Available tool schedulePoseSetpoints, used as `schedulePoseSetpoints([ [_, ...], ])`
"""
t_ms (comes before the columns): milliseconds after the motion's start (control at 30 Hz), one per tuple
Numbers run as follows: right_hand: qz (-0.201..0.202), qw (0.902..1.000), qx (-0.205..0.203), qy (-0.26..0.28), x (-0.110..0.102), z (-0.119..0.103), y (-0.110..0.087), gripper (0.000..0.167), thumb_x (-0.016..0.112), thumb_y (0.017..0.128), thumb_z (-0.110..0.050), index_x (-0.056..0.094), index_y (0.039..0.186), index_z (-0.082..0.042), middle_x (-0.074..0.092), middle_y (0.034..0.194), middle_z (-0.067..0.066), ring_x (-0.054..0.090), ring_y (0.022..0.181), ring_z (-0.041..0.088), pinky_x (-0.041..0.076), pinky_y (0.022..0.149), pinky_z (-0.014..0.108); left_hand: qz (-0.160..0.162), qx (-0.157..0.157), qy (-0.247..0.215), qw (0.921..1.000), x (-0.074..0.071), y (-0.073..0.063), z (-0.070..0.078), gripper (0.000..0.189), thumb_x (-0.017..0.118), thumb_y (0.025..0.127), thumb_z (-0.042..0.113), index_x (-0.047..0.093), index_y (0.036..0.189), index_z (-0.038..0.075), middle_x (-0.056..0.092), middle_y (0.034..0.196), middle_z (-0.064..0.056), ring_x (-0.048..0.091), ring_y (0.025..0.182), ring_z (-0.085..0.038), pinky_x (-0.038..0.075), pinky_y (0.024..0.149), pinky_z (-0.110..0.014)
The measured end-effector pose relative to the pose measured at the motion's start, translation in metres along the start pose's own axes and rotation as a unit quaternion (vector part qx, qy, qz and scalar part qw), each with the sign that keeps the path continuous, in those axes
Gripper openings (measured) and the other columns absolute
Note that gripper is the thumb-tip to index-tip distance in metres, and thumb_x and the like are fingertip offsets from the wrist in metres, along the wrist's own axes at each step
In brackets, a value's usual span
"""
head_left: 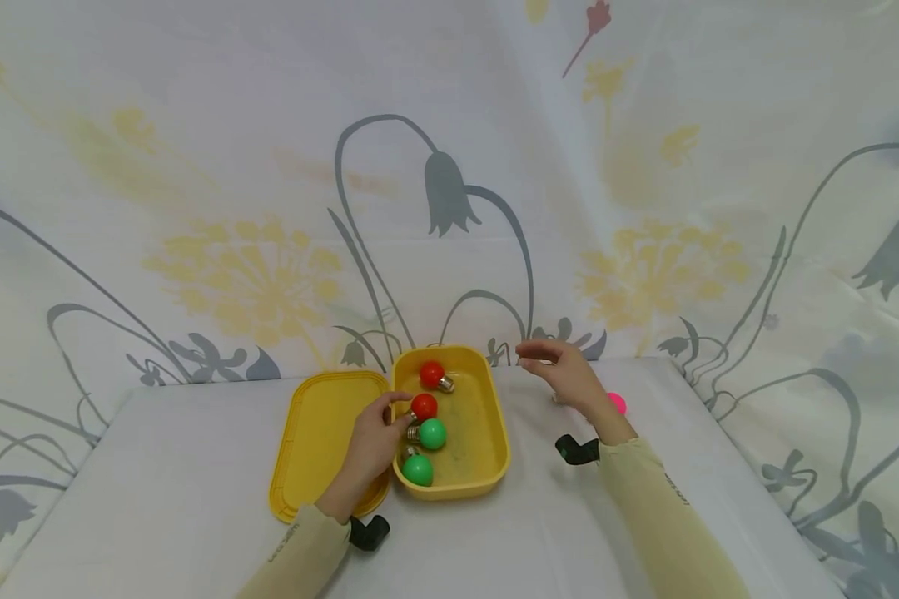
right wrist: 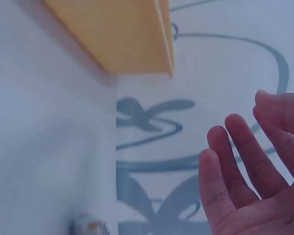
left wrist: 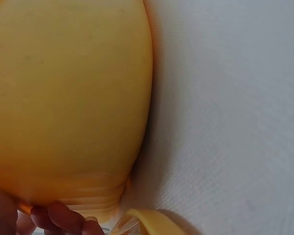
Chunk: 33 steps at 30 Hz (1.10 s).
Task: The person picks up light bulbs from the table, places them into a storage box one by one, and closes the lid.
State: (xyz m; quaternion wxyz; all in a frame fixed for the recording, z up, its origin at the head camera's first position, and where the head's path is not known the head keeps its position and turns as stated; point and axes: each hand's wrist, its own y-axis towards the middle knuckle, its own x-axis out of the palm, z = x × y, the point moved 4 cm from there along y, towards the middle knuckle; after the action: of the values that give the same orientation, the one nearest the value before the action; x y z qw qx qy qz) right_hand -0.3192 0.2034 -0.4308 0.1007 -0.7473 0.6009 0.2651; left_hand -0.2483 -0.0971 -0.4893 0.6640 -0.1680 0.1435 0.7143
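Observation:
My left hand [head_left: 374, 437] reaches over the left rim of a yellow plastic box [head_left: 479, 433], thumb and forefinger pinching a red light bulb [head_left: 424, 406] near its metal base. In the left wrist view, the curled fingertips [left wrist: 63, 218] show at the box's edge, and the bulb is hidden. Inside the box also lie another red bulb [head_left: 431, 374] and two green bulbs [head_left: 433, 434], [head_left: 418, 470]. To the right of the box, my right hand [head_left: 569, 376] hovers with loosely bent fingers and holds nothing. A bright pink round thing [head_left: 616, 403] is partly hidden behind the right wrist.
A yellow lid [head_left: 322, 441] lies flat left of the box, partly under my left forearm. A white cloth [head_left: 195, 466] covers the table, and a flower-patterned curtain [head_left: 270, 166] hangs behind. In the right wrist view, a blurred metallic thing [right wrist: 90, 227] lies at the bottom.

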Motion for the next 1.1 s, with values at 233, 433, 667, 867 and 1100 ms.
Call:
schedulePoseSetpoints([
  [233,0.019,0.9995,0.004,-0.024,-0.027,0.020,-0.015,0.032,0.065,0.097,-0.013,0.065,0.125,0.002,0.065,0.123,0.019,0.059,0.119,0.035,0.043,0.101,0.048,0.005,0.004,0.004,1.0000,0.000,0.001,-0.001,0.027,0.063,0.095,0.009,0.066,0.122,0.013,0.054,0.103,-0.011,0.048,0.098,-0.027,0.043,0.084,-0.038],
  [433,0.032,0.9980,0.025,-0.048,-0.048,0.035,-0.032,0.032,0.066,0.097,-0.022,0.067,0.124,-0.004,0.064,0.125,0.020,0.057,0.121,0.033,0.046,0.096,0.040,0.004,0.010,0.011,0.9999,0.000,0.001,0.000,0.027,0.063,0.095,0.009,0.066,0.122,0.013,0.050,0.092,-0.009,0.048,0.092,-0.025,0.040,0.075,-0.035],
  [667,0.050,0.9942,0.043,-0.085,-0.071,0.051,-0.047,0.032,0.065,0.097,-0.017,0.066,0.124,-0.001,0.065,0.124,0.020,0.056,0.121,0.038,0.048,0.090,0.030,0.006,0.012,0.011,0.9999,0.000,0.001,-0.001,0.026,0.064,0.095,0.009,0.067,0.121,0.013,0.054,0.101,-0.010,0.048,0.096,-0.027,0.041,0.081,-0.037],
  [867,0.073,0.9906,0.034,-0.110,-0.085,0.060,-0.056,0.031,0.066,0.096,-0.014,0.066,0.122,0.002,0.067,0.118,0.021,0.061,0.114,0.039,0.043,0.081,0.011,0.006,0.014,0.013,0.9998,0.000,0.003,-0.002,0.026,0.064,0.095,0.009,0.067,0.120,0.013,0.041,0.081,-0.007,0.045,0.083,-0.024,0.036,0.069,-0.035],
  [1100,0.074,0.9858,0.044,-0.144,-0.090,0.071,-0.061,0.030,0.066,0.095,-0.013,0.067,0.122,0.002,0.067,0.117,0.021,0.061,0.114,0.041,0.046,0.085,0.023,0.008,0.011,0.010,0.9999,0.000,0.002,-0.001,0.027,0.065,0.095,0.009,0.067,0.121,0.013,0.044,0.084,-0.007,0.046,0.087,-0.025,0.037,0.072,-0.035],
])
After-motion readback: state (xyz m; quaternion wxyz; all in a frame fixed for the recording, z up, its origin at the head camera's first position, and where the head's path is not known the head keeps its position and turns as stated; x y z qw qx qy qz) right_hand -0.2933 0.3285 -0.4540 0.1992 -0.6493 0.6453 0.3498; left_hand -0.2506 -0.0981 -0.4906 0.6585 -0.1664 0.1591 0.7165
